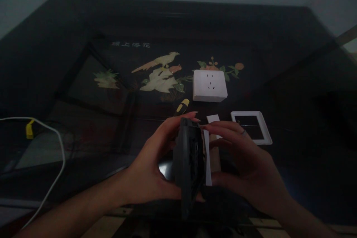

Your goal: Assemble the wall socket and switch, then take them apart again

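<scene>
My left hand (152, 163) grips a dark grey square panel (181, 171) by its edges, fingers over the top and thumb underneath. The panel stands nearly edge-on to me, with its moulded inner side turned right. Facing that side is a thin, slightly bent white plate (208, 163), pinched between the fingertips and thumb of my right hand (248, 160). Plate and panel are very close; whether they touch, I cannot tell. Behind the right fingers lies a white strip (213, 119), partly covered. A yellow-and-black tool handle (183, 107) lies just beyond my left fingertips.
A white wall socket (210, 85) sits on the dark glossy table (150, 22), which has a bird-and-flower inlay. To the right lies a white square frame (264, 128). A white cable (61, 152) with a yellow tag (29, 130) runs along the left.
</scene>
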A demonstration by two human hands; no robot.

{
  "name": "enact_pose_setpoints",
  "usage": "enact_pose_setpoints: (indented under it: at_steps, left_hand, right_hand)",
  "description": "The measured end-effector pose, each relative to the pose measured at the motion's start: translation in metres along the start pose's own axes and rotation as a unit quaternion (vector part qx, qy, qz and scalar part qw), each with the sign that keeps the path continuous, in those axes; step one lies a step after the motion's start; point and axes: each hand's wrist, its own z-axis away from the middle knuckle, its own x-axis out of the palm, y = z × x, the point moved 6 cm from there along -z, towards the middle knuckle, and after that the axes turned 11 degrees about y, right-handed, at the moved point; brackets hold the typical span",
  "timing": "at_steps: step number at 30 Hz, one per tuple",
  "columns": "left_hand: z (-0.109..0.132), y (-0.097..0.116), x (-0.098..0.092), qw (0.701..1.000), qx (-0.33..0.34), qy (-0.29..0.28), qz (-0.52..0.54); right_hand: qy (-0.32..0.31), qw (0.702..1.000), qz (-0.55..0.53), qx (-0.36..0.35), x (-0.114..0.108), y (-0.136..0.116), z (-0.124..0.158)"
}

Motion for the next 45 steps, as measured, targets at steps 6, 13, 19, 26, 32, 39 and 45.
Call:
enact_pose_setpoints:
  at_steps: [6,13,19,26,32,39,45]
  left_hand:
    - [0.0,-0.001,-0.001,1.0,0.017,-0.007,-0.006]
    - [0.0,-0.002,0.001,1.0,-0.003,-0.014,0.01]
    - [0.001,-0.003,0.006,0.997,-0.033,-0.019,0.065]
    - [0.005,-0.002,0.01,0.994,-0.065,-0.012,0.086]
    - [0.005,-0.004,0.007,0.997,-0.051,-0.004,0.054]
    - [0.002,-0.002,0.007,0.998,-0.016,-0.021,0.05]
    - [0.004,0.0,0.011,0.996,-0.04,-0.04,0.063]
  right_hand:
    - [-0.006,1.0,0.024,-0.01,0.0,-0.002,0.001]
    - [-0.01,1.0,-0.004,0.013,0.001,0.0,-0.001]
    - [-0.004,0.999,-0.048,0.015,0.001,0.006,-0.001]
    - [-0.009,0.997,-0.073,0.021,0.0,0.009,-0.002]
    - [-0.016,0.999,-0.046,0.023,-0.001,0.009,0.001]
    - [-0.001,0.998,-0.057,0.012,0.0,0.01,0.002]
    - [0.013,0.99,-0.137,0.025,0.005,0.012,0.0]
